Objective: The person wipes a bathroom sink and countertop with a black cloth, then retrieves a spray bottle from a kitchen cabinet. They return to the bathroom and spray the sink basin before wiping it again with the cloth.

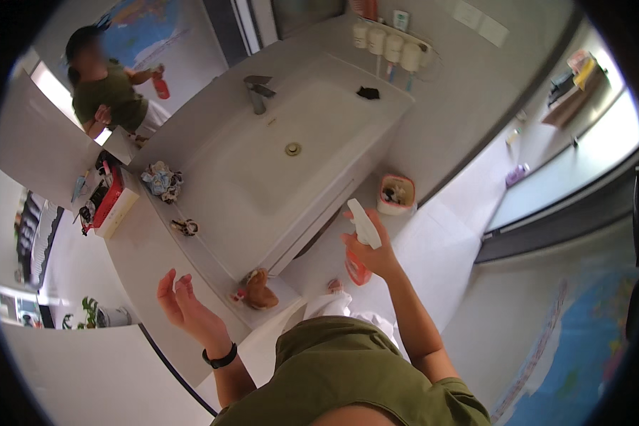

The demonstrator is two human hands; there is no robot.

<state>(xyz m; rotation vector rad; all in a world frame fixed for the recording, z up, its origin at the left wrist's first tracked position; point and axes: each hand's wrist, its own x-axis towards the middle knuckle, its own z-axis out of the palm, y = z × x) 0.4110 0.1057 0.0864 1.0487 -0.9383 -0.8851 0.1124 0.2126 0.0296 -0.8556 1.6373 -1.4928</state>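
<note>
My right hand [373,246] is wrapped around the neck of a spray bottle [357,268] with a white trigger head and a red body. It holds the bottle out in front of the washbasin cabinet, above the floor. My left hand [188,304] is raised beside the counter, palm up with fingers loosely curled, and nothing is in it. In front of me is a wide white washbasin [245,175] with a metal faucet [256,93] and a round drain [293,149]. A brown plush-like item [260,290] rests on the basin's near left corner.
Scrunchies [162,181] and a patterned hair tie [185,227] lie along the basin's left rim. A red basket [108,199] of small items stands further left. On the basin's right end lies a dark cloth-like piece [368,93]. A waste bin [396,194] stands on the floor below a wall-mounted cup holder [393,34].
</note>
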